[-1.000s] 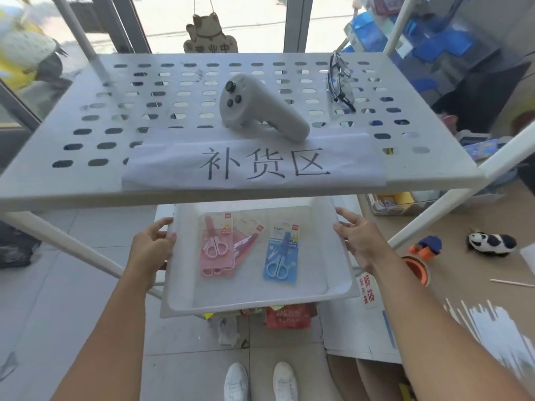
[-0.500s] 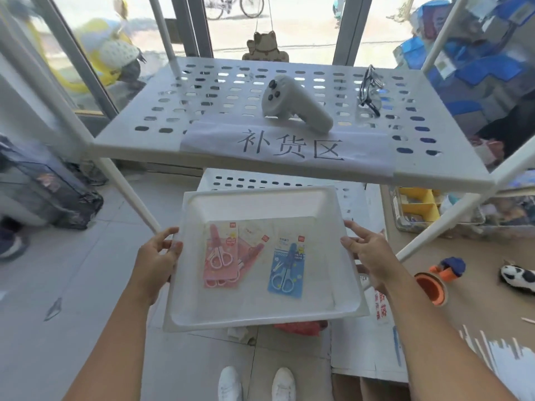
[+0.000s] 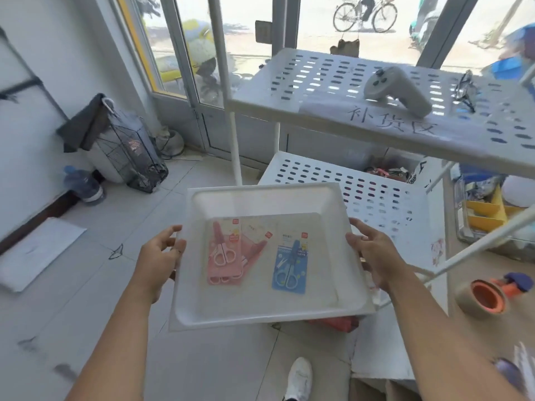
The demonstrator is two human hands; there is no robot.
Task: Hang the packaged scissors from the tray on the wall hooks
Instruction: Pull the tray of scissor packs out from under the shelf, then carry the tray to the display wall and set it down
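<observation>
Fingers of the left hand are curled over the left rim of the shallow white plastic tray, while the right hand is clamped on the right rim, thumb on top, so the tray is carried level in the air in front of the white perforated metal rack. Flat on the tray floor, a pink carded pack of scissors is seen overlapping other pink packs, tilted slightly, and a blue carded pack of scissors lies just to its right, apart from it. Each pack is laid lengthwise front to back, with blades pointing away from the person and white handle loops nearest the body.
</observation>
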